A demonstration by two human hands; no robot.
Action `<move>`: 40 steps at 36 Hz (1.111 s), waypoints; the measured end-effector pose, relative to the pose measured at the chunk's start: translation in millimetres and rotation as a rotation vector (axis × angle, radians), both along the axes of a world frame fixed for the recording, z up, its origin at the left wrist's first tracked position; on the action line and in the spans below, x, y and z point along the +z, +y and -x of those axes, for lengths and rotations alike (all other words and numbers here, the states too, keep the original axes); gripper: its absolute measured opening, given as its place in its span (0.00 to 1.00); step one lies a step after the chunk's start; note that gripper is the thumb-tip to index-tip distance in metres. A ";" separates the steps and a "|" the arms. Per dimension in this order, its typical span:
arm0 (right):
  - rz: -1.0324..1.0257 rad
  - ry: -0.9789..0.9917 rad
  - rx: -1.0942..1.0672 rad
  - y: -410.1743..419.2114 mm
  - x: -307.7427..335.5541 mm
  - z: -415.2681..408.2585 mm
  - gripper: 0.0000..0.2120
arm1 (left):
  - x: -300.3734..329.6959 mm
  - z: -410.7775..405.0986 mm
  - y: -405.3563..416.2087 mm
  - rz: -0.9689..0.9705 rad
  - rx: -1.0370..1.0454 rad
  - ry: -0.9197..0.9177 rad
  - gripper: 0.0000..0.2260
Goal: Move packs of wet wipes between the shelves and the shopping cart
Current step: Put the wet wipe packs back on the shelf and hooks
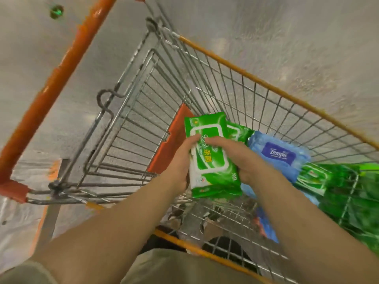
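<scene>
I hold a green pack of wet wipes point(213, 167) with a white lid over the wire shopping cart point(231, 78). My left hand point(182, 160) grips its left edge, thumb across the lid. My right hand point(238, 158) grips its right side, fingers lying over the lid. Right behind it in the cart lies a blue Tempo pack point(281, 154), with another green pack point(239, 132) peeking out beyond it. Several more green packs point(332, 187) fill the cart's right end.
The cart's orange handle bar point(59, 72) runs along the left, with the folded wire child seat point(131, 124) and its orange flap point(174, 140) beside my left hand. An orange rim point(266, 83) edges the cart. Grey floor lies all around.
</scene>
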State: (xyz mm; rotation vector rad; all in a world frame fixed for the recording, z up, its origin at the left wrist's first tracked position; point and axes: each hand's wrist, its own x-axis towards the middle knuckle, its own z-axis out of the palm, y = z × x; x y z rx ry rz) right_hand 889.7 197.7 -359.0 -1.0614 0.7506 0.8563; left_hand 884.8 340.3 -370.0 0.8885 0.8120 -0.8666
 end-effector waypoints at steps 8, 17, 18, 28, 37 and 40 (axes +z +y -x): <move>0.009 -0.110 -0.156 -11.0 94.1 22.5 0.18 | 72.6 5.4 -12.2 0.109 -0.079 -0.172 0.32; -0.030 -0.331 -0.489 -14.4 182.1 75.5 0.19 | 169.8 8.5 -29.4 0.271 -0.232 -0.251 0.22; -0.046 -0.350 -0.518 -14.7 187.8 82.6 0.20 | 177.3 9.1 -30.4 0.298 -0.260 -0.250 0.21; 0.115 -0.468 -0.769 -15.9 255.6 174.6 0.15 | 244.9 61.0 -61.2 0.457 -0.541 -0.305 0.25; 0.253 -0.455 -0.996 -9.4 295.6 293.8 0.15 | 282.9 162.0 -89.4 0.513 -0.779 -0.327 0.28; 0.312 -0.453 -1.081 -2.6 304.7 342.3 0.14 | 296.1 207.8 -95.1 0.545 -0.856 -0.336 0.27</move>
